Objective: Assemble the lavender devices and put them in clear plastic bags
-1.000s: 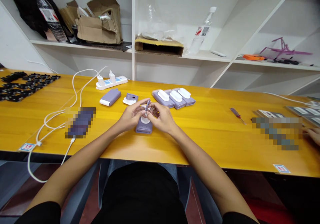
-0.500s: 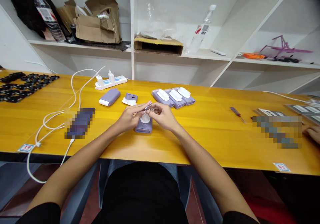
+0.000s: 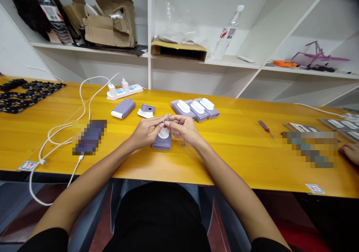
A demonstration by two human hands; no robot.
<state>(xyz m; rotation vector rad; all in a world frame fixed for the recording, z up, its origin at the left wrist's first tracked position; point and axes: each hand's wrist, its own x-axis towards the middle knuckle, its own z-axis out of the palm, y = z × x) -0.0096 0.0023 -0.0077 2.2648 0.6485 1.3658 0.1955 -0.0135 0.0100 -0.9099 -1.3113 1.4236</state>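
The purple unit [image 3: 162, 141] is being fitted with a small part [image 3: 166, 118], pinched between left hand [image 3: 144, 131] and right hand [image 3: 183, 129], probably needing careful seating next

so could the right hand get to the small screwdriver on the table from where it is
Probably yes: the screwdriver lies alone on bare table off to the side of the right hand, with nothing between them, though that hand's fingers already pinch a small part.

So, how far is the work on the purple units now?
Three purple units with white caps lie finished-looking in a row. Left hand and right hand pinch a small part over the purple unit. An uncapped unit and a separated piece wait behind.
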